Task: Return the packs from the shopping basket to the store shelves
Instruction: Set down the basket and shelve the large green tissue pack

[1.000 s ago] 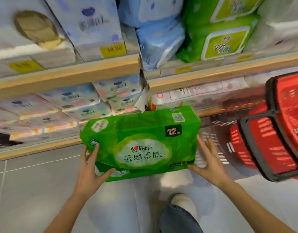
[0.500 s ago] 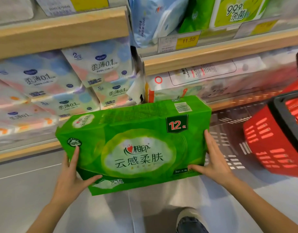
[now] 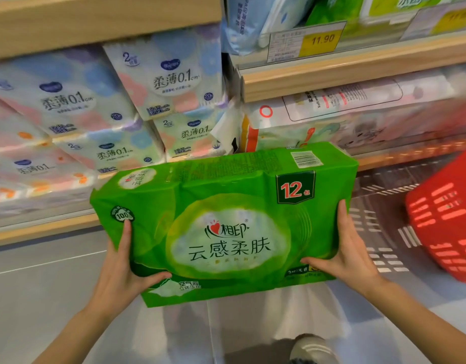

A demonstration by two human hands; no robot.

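Holding the green pack [image 3: 226,227] out of the red basket [image 3: 444,227], near the lower shelf [image 3: 358,82], not yet shelved. Clamping it between left hand [image 3: 121,271] and right hand [image 3: 350,256], palms at the ends, thumbs on the front. Judging one pack midway; basket contents unseen, remainder impossible to tell.

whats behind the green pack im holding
Behind the green pack sit the lower shelf's pastel tissue packs and a white pack with an orange stripe. The pack hides that shelf's front edge directly behind it.
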